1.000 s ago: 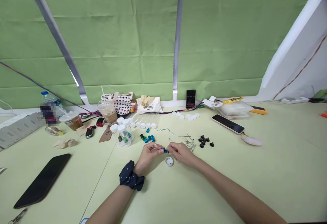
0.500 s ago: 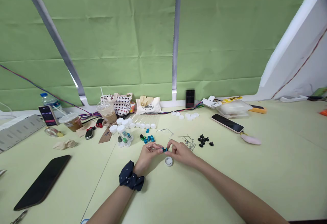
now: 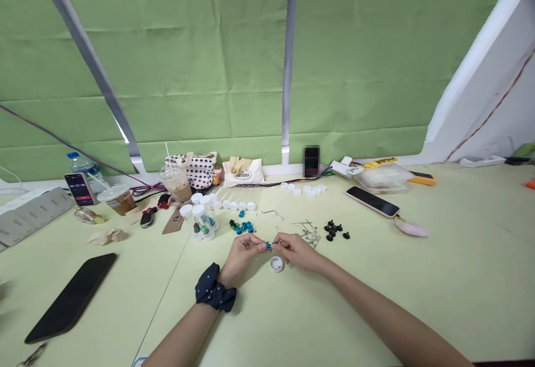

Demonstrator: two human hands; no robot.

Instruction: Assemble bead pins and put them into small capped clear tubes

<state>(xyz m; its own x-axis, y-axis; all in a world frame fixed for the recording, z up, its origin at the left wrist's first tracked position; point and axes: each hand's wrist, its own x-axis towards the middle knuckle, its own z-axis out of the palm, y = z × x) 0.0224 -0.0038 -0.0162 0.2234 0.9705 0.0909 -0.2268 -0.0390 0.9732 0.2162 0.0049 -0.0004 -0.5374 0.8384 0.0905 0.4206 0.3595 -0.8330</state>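
Note:
A small blue part [image 3: 268, 246] is pinched in the fingertips of my left hand [image 3: 244, 252], which has a dark dotted scrunchie [image 3: 214, 290] at its wrist. My right hand [image 3: 295, 249] is closed at the part's right side, its fingertips touching or almost touching it; what they hold is too small to make out. Just below lies a round white cap [image 3: 276, 264] with tiny pieces inside. Blue pieces [image 3: 246, 227] sit beyond my left hand. Thin metal pieces [image 3: 310, 233] and black knobs [image 3: 332, 230] lie beyond and right of my right hand.
Clear tubes with white lids [image 3: 203, 225] stand left of the blue pieces. Iced drinks [image 3: 179, 188], bags and cables line the back. A large dark phone [image 3: 71, 298] lies at the left, another phone [image 3: 373, 202] at the right. White caps [image 3: 309, 191] lie farther back.
My right fingertips have shifted slightly at the blue part, and the black bit seen between the hands no longer shows. A blurred dark shape has appeared at the left edge.

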